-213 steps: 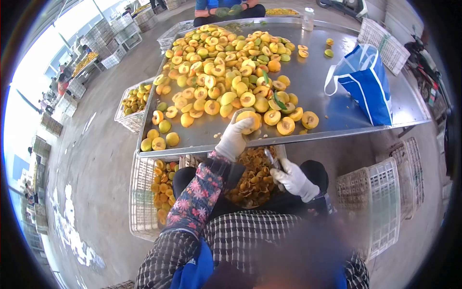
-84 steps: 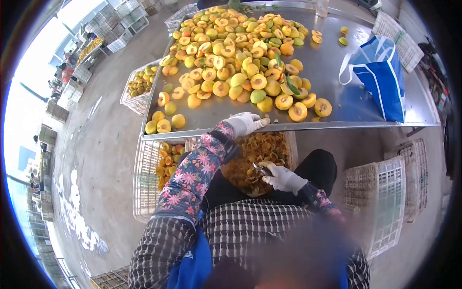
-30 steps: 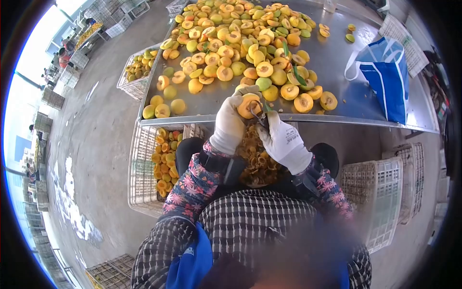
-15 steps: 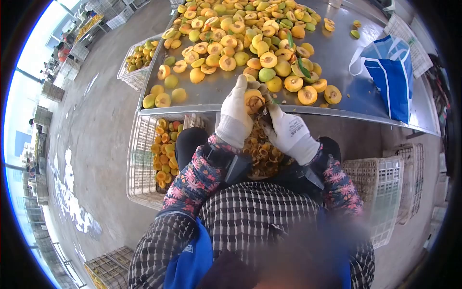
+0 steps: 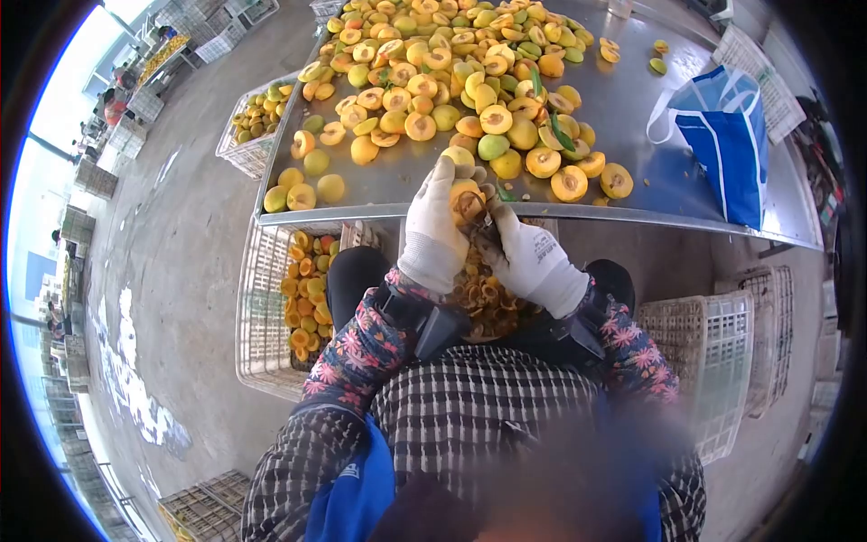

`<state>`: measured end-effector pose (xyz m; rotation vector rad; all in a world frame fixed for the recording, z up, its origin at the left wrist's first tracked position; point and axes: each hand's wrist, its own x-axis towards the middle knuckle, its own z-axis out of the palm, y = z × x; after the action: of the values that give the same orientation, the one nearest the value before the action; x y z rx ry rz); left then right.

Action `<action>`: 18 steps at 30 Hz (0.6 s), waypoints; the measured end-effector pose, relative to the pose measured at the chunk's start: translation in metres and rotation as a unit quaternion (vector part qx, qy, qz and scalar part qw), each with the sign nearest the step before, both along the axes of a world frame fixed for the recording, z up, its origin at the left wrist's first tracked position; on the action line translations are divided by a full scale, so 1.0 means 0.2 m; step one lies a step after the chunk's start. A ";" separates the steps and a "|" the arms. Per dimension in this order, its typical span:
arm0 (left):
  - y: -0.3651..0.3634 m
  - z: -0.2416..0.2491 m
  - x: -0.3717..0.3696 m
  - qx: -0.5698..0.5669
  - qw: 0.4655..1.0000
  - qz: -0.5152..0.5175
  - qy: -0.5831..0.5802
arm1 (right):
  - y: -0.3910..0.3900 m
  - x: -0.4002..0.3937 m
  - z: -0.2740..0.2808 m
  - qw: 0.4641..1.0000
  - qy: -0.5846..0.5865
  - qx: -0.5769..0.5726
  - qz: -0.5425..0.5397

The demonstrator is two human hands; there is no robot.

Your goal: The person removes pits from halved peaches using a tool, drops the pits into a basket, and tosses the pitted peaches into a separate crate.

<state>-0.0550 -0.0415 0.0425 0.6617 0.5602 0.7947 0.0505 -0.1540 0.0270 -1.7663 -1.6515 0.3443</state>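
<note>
My left hand (image 5: 432,233), in a white glove, is closed around a halved yellow peach (image 5: 467,202) with its cut face up, just off the table's near edge. My gloved right hand (image 5: 535,262) presses in from the other side, fingers closed against the fruit. A dark, thin piece shows at its fingertips, too small to name. Below both hands, a heap of peach pits and scraps (image 5: 488,294) lies between my knees. Ahead, a large pile of halved yellow peaches (image 5: 424,86) covers much of the metal table (image 5: 388,185).
A blue bag (image 5: 727,158) stands on the table's right side. Crates surround me: one holding peach halves (image 5: 307,294) at lower left, another with fruit (image 5: 262,113) beyond it, and white crates (image 5: 700,361) at right. Other people work far off at left.
Both hands have come slightly down and left with the peach half. The view has shifted a little, and the cut face shows more fully.
</note>
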 end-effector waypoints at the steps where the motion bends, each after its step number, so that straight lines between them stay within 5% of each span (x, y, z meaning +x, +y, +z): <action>1: 0.02 -0.02 -0.02 0.045 0.999 -0.029 0.004 | 0.00 0.01 0.02 1.000 -0.022 -0.015 0.012; 2: 0.03 -0.04 -0.04 0.089 0.994 -0.058 0.009 | -0.01 0.03 0.03 0.998 -0.043 -0.032 0.024; 5: 0.09 -0.04 -0.06 -0.038 0.991 -0.124 0.026 | -0.01 0.06 0.00 0.993 -0.079 -0.062 0.060; 8: 0.10 -0.04 -0.04 -0.009 0.992 -0.103 0.076 | -0.02 0.01 -0.09 0.997 0.036 -0.055 0.038; 14: 0.06 -0.08 -0.02 0.061 0.996 -0.048 -0.041 | -0.02 -0.02 -0.05 0.983 0.182 -0.007 0.038; 18: 0.00 -0.05 0.00 -0.036 0.994 -0.028 -0.098 | -0.02 -0.01 -0.03 0.977 0.209 0.014 0.038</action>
<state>-0.0555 -0.0405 0.0322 0.5245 0.3870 0.7732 0.0482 -0.1573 0.0201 -1.4871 -1.4111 0.6748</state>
